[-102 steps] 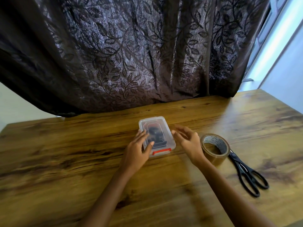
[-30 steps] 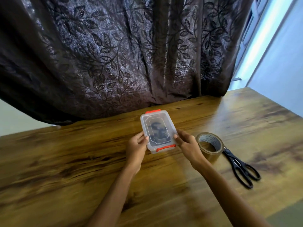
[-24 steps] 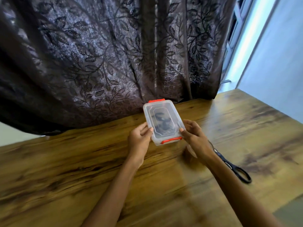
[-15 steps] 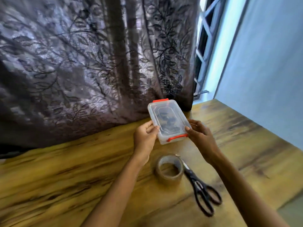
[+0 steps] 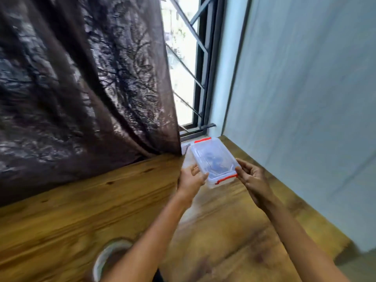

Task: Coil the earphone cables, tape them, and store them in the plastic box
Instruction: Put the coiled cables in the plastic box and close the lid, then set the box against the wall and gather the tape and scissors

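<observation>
The box (image 5: 213,159) is held up off the table (image 5: 81,210), over its far right corner by the window (image 5: 189,68). Its long axis runs away from the person, with the far end leaning a little left. One red clip is on the near end and one on the far end, and the lid faces up. Something dark lies inside, too blurred to make out.

The curtain (image 5: 81,88) hangs just left of the box and a pale wall (image 5: 305,98) stands to its right. A tape roll (image 5: 109,259) sits on the near table, partly hidden by the left forearm.

Both arms reach forward. The left hand (image 5: 191,178) grips the near left edge, thumb on the lid. The right hand (image 5: 252,177) holds the near right corner with curled fingers.
</observation>
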Available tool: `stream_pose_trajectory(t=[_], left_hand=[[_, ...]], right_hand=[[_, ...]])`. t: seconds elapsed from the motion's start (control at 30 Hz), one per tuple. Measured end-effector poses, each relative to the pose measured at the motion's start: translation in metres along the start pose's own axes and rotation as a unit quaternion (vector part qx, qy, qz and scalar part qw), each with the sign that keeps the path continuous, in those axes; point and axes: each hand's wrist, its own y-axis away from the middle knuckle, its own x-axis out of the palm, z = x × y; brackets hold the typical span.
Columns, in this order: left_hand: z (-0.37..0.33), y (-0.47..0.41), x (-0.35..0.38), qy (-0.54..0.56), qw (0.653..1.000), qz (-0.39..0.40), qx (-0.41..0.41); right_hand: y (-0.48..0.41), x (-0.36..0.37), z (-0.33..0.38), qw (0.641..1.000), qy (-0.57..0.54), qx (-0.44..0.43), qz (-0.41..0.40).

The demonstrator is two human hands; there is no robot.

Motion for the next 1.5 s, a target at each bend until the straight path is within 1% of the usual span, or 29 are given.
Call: stream_pose_trajectory(t=[0.07,0.23,0.37,0.5,0.57,0.67,0.7,0.83,0.9,0.97,1.07,1.17,1.3,1.37,1.5], left_hand=[[0.006,-0.017,0.022,-0.001,1.000,-0.001,-0.016],[0.017,-0.057,0.067,0.004,0.998,-0.027,-0.054],[0.030,-0.087,0.091,0.007,0.996,-0.044,-0.079],[0.041,-0.106,0.107,0.016,0.994,-0.052,-0.094],[0.045,-0.113,0.114,0.019,0.994,-0.055,-0.097],[0.051,-0.123,0.123,0.008,0.992,-0.068,-0.102],[0.053,-0.126,0.124,0.001,0.993,-0.069,-0.098],[0.061,-0.138,0.130,-0.034,0.995,-0.056,-0.082],[0.059,-0.141,0.134,-0.037,0.994,-0.062,-0.082],[0.057,-0.146,0.138,-0.046,0.993,-0.064,-0.087],[0.055,-0.152,0.145,-0.060,0.992,-0.060,-0.090],[0.052,-0.154,0.151,-0.079,0.990,-0.070,-0.096],[0.048,-0.152,0.150,-0.118,0.987,-0.064,-0.089],[0.045,-0.147,0.145,-0.144,0.985,-0.048,-0.085],[0.036,-0.121,0.131,-0.177,0.982,-0.043,-0.057]], right_hand=[[-0.017,-0.018,-0.007,0.999,0.006,0.010,-0.043],[-0.058,-0.054,-0.025,0.987,0.062,0.000,-0.147],[-0.084,-0.076,-0.041,0.978,0.085,0.018,-0.188],[-0.102,-0.089,-0.051,0.971,0.074,0.035,-0.224],[-0.105,-0.092,-0.053,0.972,0.053,0.039,-0.226],[-0.104,-0.093,-0.058,0.980,0.029,0.034,-0.193],[-0.103,-0.093,-0.061,0.980,0.022,0.031,-0.194],[-0.104,-0.091,-0.067,0.967,0.045,0.003,-0.252],[-0.105,-0.089,-0.069,0.957,0.055,-0.005,-0.285],[-0.105,-0.088,-0.071,0.951,0.075,-0.005,-0.300],[-0.109,-0.089,-0.072,0.946,0.090,0.002,-0.312],[-0.114,-0.093,-0.073,0.938,0.106,0.026,-0.329],[-0.113,-0.093,-0.073,0.939,0.111,0.052,-0.320],[-0.108,-0.089,-0.070,0.938,0.111,0.046,-0.324],[-0.090,-0.075,-0.062,0.936,0.135,0.027,-0.325]])
